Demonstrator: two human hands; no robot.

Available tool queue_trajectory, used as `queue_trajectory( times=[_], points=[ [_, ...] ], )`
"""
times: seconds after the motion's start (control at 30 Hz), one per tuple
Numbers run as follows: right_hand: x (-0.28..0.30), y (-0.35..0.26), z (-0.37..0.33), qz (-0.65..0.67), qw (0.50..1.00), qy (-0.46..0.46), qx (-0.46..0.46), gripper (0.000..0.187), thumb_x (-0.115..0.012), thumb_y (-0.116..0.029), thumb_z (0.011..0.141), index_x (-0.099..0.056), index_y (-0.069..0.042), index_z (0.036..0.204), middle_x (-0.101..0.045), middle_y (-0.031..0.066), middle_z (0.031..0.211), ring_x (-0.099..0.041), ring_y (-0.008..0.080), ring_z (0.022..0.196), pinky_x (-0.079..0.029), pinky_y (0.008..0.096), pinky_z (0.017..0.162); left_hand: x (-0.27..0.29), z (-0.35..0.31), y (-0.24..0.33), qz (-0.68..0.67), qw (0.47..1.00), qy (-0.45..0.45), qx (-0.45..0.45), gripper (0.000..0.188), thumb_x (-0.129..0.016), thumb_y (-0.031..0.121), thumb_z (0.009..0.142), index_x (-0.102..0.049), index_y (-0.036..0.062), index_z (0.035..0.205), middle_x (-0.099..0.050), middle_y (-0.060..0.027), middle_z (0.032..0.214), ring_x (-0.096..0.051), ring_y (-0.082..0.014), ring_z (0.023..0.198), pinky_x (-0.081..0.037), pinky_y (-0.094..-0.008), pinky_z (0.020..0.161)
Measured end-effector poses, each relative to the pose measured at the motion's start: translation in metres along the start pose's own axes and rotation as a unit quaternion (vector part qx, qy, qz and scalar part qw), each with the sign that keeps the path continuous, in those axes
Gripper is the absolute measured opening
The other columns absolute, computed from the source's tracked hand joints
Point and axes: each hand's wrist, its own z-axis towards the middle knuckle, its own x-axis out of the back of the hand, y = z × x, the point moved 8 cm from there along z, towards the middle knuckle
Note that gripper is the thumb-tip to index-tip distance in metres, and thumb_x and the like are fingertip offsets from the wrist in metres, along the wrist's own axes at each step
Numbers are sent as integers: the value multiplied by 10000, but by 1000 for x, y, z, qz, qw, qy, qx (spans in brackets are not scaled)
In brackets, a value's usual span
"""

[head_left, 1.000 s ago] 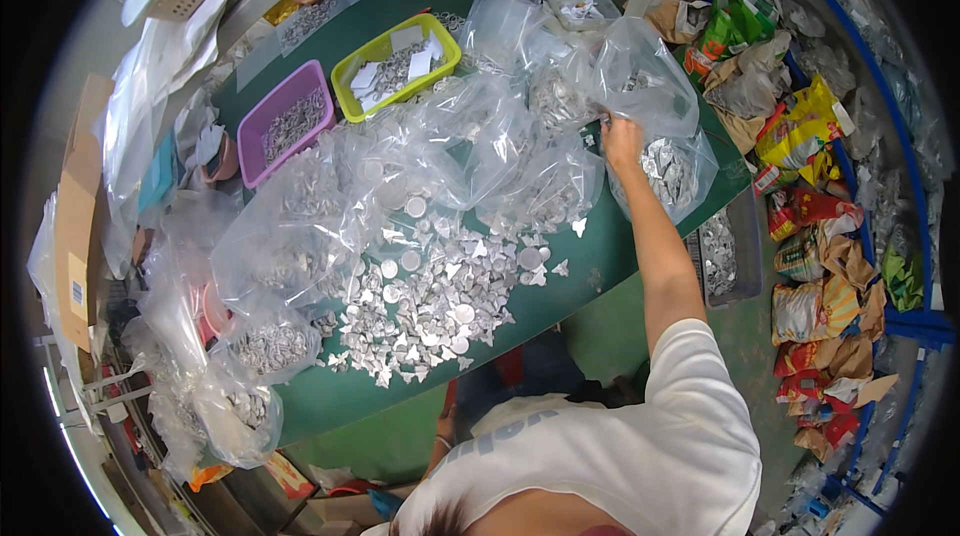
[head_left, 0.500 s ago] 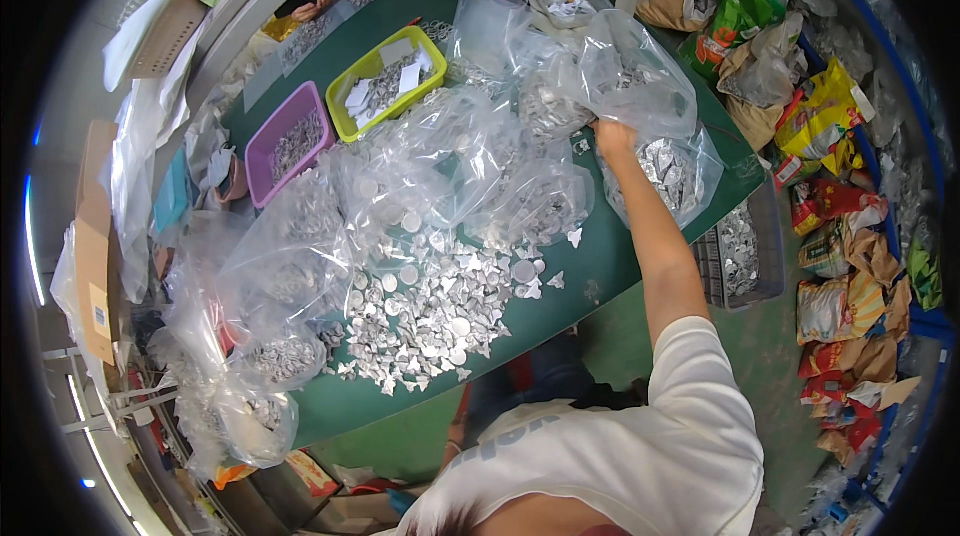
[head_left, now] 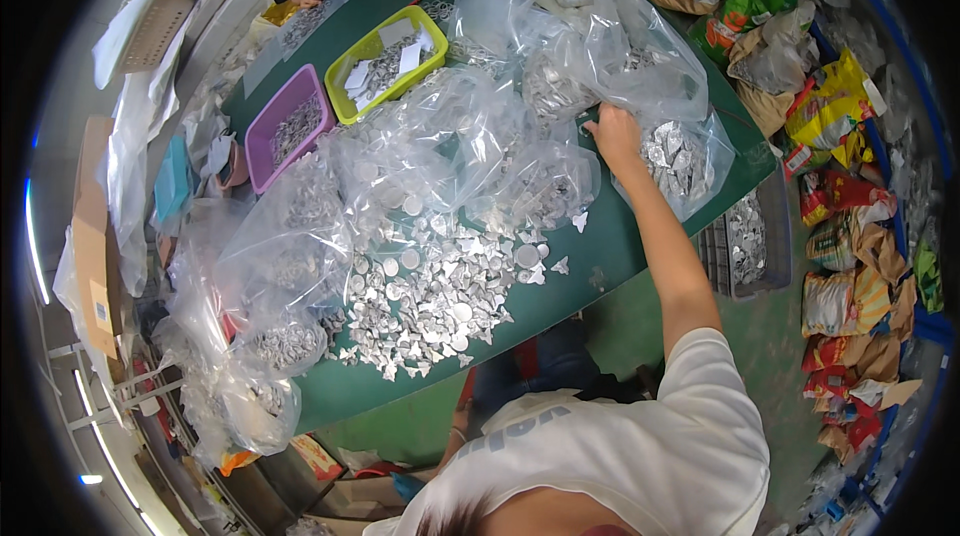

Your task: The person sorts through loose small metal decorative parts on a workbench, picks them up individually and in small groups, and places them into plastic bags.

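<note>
- The right hand (head_left: 612,133) reaches across the green table (head_left: 610,256), fingers closed on the edge of a clear plastic bag (head_left: 640,61).
- The bag lies at the table's far right side, above a second bag of silver metal pieces (head_left: 685,161).
- Loose silver pieces (head_left: 430,301) lie heaped at mid-table.
- A yellow tray (head_left: 390,61) and a purple tray (head_left: 290,126) stand at the far left.
- The left hand is out of view.

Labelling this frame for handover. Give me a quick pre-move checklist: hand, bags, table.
1. Right hand on a clear plastic bag: ok, it touches the bag's lower edge.
2. Fingers closed on the bag: cannot tell.
3. Left hand in view: not ok, none seen.
4. Loose silver pieces on the green table: ok, heaped mid-table.
5. Yellow tray and purple tray apart from the hand: ok.
</note>
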Motion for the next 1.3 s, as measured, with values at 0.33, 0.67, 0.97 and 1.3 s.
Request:
queue_trajectory(
  times=[0.33, 0.67, 0.97, 1.3],
  points=[
    [-51, 12, 10, -102, 993, -52, 21, 199, -523, -178, 785, -524, -54, 941, -619, 154, 867, -605, 345, 778, -485, 431, 623, -2, 12, -45, -25, 996, 65, -47, 307, -512, 261, 865, -596, 12, 1023, -625, -77, 894, -577, -149, 809, -445, -282, 725],
    [-82, 28, 10, -198, 971, -105, 83, 416, -517, -200, 778, -470, -131, 1185, -528, 170, 1130, -509, 323, 1042, -444, 411, 822, -12, -2, -96, -196, 975, 57, 85, 367, -486, 264, 873, -547, -21, 1096, -598, -115, 1025, -535, -197, 984, -392, -284, 864],
    [-126, 126, 60, 179, 961, -149, 151, 293, -453, -126, 827, -534, 5, 1076, -593, 110, 974, -559, 184, 821, -465, 296, 740, -13, 30, -138, -216, 970, 44, 105, 358, -473, 255, 874, -539, 0, 1115, -583, -143, 1068, -529, -223, 1017, -387, -304, 884],
    [14, 73, -22, 114, 982, 144, 42, 353, -506, -203, 825, -559, 44, 1070, -586, 183, 1031, -570, 252, 877, -443, 315, 804, -67, 89, -151, 448, 866, -122, -186, 380, -518, 138, 759, -532, 34, 1124, -497, -53, 1210, -430, -270, 1135, -362, -370, 931]
  ],
)
